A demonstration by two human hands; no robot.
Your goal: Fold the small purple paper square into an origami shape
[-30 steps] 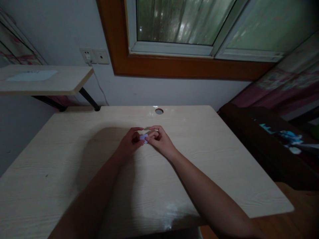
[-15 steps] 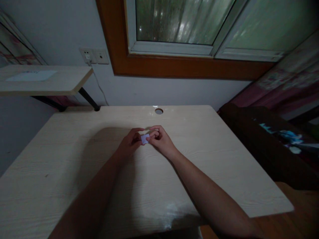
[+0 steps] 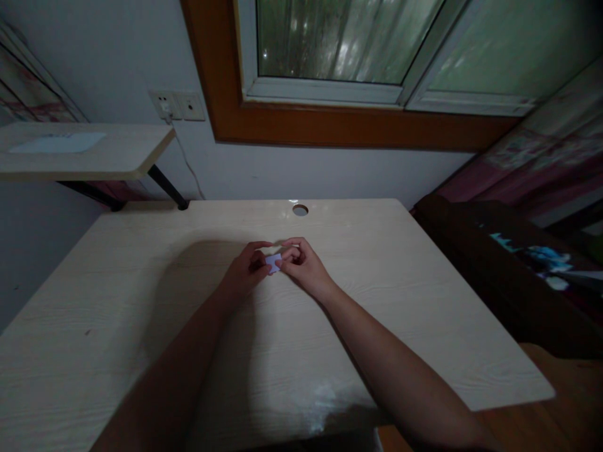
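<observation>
Between my two hands is a small piece of pale lilac paper (image 3: 273, 263), folded or cut to roughly a square. My left hand (image 3: 247, 267) pinches its left edge with thumb and fingers. On the other side, my right hand (image 3: 301, 263) grips the right edge, its thumb lying over the paper's face. Both index fingers arch above the paper, their tips close together. The paper is held just over the light wood-grain desk (image 3: 377, 301); whether it touches the surface I cannot tell. Its far side is hidden by my fingers.
A raised shelf (image 3: 94, 166) on black legs stands at the desk's back left, with a white sheet (image 3: 59, 143) on it. A round cable hole (image 3: 300, 210) lies beyond my hands. A white cord (image 3: 188, 166) hangs from the wall socket (image 3: 166, 105). Dark furniture (image 3: 471, 245) borders the right side.
Both hands keep nearly the same place and grip. The paper's visible face has shifted very slightly, with the left thumb a little lower on its edge.
</observation>
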